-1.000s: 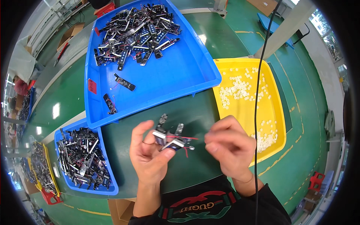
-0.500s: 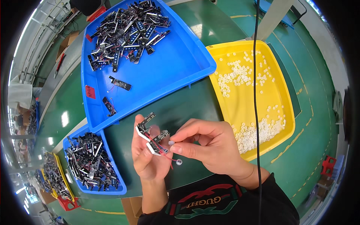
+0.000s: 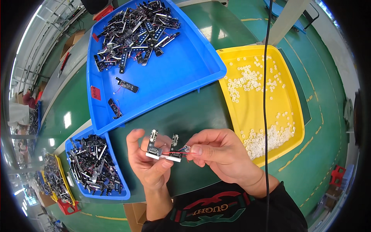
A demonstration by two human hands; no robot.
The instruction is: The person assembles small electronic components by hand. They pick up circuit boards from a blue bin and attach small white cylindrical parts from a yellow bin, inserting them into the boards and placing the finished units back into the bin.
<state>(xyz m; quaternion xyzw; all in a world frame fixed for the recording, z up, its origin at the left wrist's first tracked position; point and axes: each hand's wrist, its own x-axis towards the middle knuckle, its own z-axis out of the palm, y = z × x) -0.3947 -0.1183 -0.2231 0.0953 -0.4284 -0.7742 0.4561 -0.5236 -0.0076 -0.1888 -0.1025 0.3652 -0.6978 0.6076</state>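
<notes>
From the head view, my right hand (image 3: 222, 154) has come back in from the side where it was a second ago and now meets my left hand (image 3: 148, 162) over the desk (image 3: 185, 116). My left pinches a small grey bracket part (image 3: 154, 145), a second like it (image 3: 176, 149) just beside, with thin red wires (image 3: 170, 154) between them. My right thumb and forefinger are pressed together on a tiny round piece (image 3: 187, 148) at the wire end, so I judge I am fitting it onto the part. The big blue tray (image 3: 193, 58) ahead holds a heap of dark parts (image 3: 135, 33) at its far end and a few strays. The yellow tray (image 3: 288, 100) at right holds scattered white beads (image 3: 266, 135). The small blue bin (image 3: 116, 170) at left is full of dark parts.
</notes>
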